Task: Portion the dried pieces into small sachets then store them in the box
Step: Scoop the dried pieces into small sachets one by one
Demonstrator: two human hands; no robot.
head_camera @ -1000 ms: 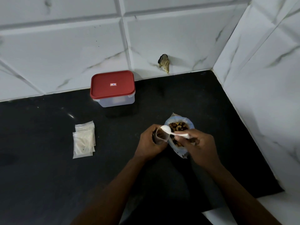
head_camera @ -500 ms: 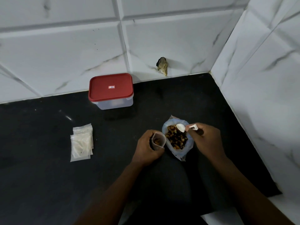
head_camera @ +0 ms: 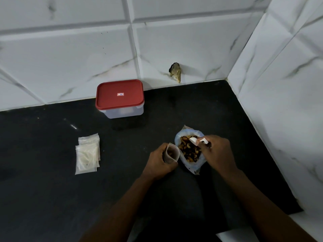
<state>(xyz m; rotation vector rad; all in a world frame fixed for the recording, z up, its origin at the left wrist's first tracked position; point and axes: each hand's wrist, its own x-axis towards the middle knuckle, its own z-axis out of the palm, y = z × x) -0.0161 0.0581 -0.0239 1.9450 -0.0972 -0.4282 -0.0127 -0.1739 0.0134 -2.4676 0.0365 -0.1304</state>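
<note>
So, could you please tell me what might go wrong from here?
1. The sachet in the left hand has a narrow mouth, so pieces could drop off the spoon onto the counter.
2. Nothing seems to steady the open bag; scooping with the right hand might tip it.
3. The box has its lid on while both hands are busy.
</note>
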